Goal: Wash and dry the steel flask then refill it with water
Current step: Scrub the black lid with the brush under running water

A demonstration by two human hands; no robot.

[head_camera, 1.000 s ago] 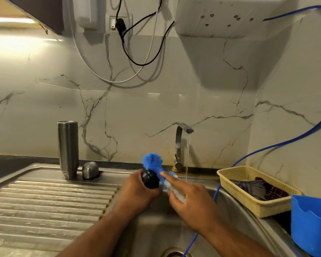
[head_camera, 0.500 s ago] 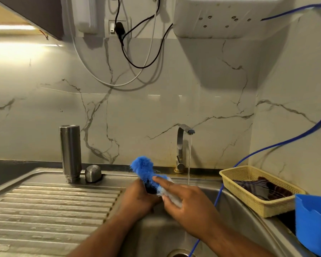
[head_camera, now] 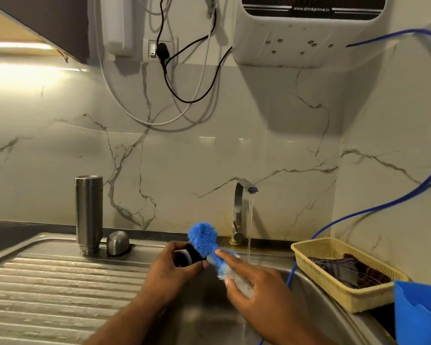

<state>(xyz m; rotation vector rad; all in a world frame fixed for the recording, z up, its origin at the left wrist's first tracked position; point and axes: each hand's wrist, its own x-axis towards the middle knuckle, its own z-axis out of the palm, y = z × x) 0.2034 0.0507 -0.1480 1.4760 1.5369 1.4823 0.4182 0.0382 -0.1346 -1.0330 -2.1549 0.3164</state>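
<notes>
Over the sink, the left hand curls fingers and thumb round one dark stopper. The right hand grips the pale handle of one blue brush, its index finger straight along it and the bristles touching the stopper. One steel flask stands mouth down on the drainboard, well left of both hands, with one steel cap just beside it.

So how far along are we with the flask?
The steel flask stands mouth-down on the drainboard, steel cap beside it, so its wash looks done. In hand: left hand grips a black lid piece, right hand holds the blue brush at it, tap running. Drying and refilling remain.
</notes>
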